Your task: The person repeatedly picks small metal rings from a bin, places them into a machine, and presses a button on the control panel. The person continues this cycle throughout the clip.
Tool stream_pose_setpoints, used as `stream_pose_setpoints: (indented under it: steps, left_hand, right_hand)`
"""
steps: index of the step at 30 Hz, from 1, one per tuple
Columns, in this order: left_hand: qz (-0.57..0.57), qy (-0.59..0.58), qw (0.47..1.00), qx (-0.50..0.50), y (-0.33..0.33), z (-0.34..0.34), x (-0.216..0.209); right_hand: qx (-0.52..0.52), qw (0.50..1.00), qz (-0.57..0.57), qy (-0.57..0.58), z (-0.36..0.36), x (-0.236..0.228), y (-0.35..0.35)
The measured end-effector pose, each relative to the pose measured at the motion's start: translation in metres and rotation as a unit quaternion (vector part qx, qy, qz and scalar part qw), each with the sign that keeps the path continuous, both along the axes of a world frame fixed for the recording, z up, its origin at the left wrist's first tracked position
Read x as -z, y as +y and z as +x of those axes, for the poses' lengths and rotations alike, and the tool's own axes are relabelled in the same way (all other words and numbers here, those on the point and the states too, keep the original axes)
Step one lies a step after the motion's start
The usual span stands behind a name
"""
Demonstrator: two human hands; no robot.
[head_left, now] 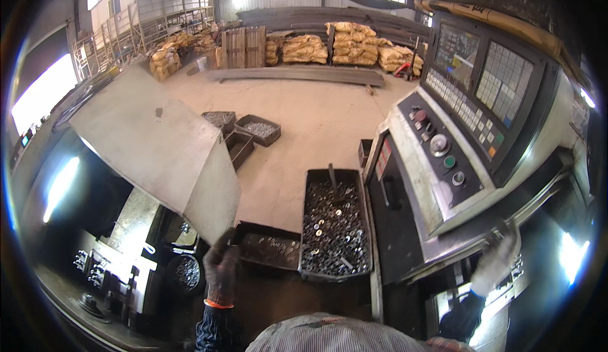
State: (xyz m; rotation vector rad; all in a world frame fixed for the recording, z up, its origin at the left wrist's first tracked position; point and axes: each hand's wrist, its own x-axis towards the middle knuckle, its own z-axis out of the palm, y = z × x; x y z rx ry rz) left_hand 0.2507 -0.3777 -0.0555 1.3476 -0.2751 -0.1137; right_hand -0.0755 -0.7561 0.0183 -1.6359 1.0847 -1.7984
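My left hand [221, 273], in a dark, soiled glove with an orange cuff, is raised beside the lower corner of a pale sheet-metal machine cover [164, 137]. Its fingers point upward, loosely stretched, with no object visible in them; whether they touch the cover I cannot tell. On the other side, my right hand [496, 263] wears a greyish glove and is at the lower edge of the control console [437, 162]. Motion blurs its fingers, so their grip is unclear. Between the hands stands a deep dark bin [303, 225] of small metal parts, with a handle sticking up from the parts.
A shallower dark tray [266, 264] with scattered rings adjoins the bin. Inside the left machine, a round container [187, 272] holds small parts. More bins [258, 140] stand on the floor ahead. Stacked yellow sacks [351, 45] and long dark beams [297, 76] lie farther back.
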Motion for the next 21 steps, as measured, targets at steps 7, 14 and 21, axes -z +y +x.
stream_pose_setpoints:
  steps: [7,14,21]
  left_hand:
    - [0.007,-0.048,0.962,-0.270,0.163,-0.052,-0.030]
    - [0.055,-0.110,0.843,-0.523,0.296,-0.181,-0.046]
    - [0.128,-0.164,0.606,-0.768,0.359,-0.295,-0.039]
  right_hand:
    - [-0.675,0.644,0.341,-0.120,0.188,0.004,0.149]
    - [-0.816,0.349,0.458,-0.057,0.277,0.016,0.305]
    - [-0.890,0.202,0.386,0.131,0.312,0.014,0.449]
